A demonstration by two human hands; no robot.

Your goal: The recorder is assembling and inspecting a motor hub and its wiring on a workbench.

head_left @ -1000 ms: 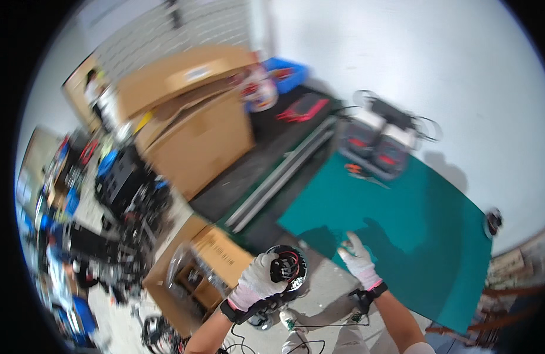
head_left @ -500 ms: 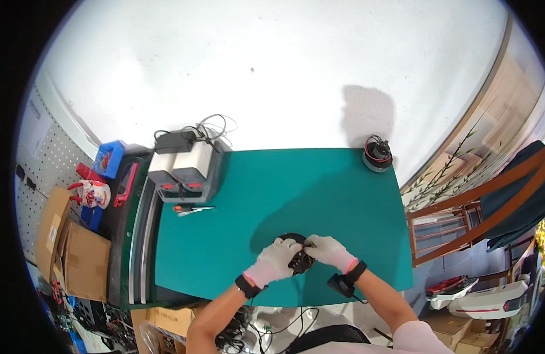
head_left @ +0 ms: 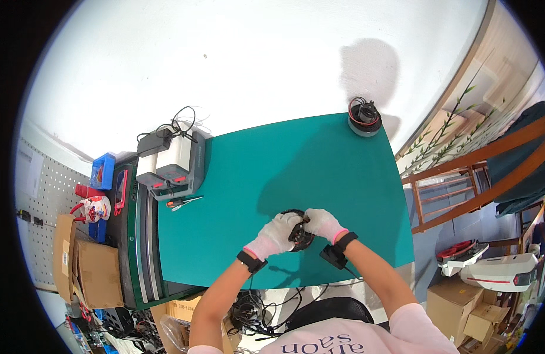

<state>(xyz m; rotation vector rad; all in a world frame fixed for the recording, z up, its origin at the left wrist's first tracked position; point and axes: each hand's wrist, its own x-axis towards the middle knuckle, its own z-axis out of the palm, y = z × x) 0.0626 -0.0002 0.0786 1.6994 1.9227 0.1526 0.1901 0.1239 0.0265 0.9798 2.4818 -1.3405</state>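
A round black part (head_left: 300, 237), with openings and small coppery details on its face, is held over the near half of the green table mat (head_left: 225, 236). My left hand (head_left: 274, 236), in a white glove with a pink cuff, is closed around its left side. My right hand (head_left: 323, 225), gloved alike, has its fingers pinched at the upper right edge of the part. Whether a smaller piece sits between those fingertips is hidden. Dark straps with small boxes circle both wrists.
A similar black round unit with red and black wires (head_left: 365, 118) stands at the far right corner. At far left are a grey-and-white two-block device (head_left: 172, 162) with cables and an orange-handled screwdriver (head_left: 177, 204). A wooden chair (head_left: 443, 200) stands to the right.
The view has shifted and turned slightly, so the table's far edge now slants. Both hands still hold the round black part, which is now tilted more upright.
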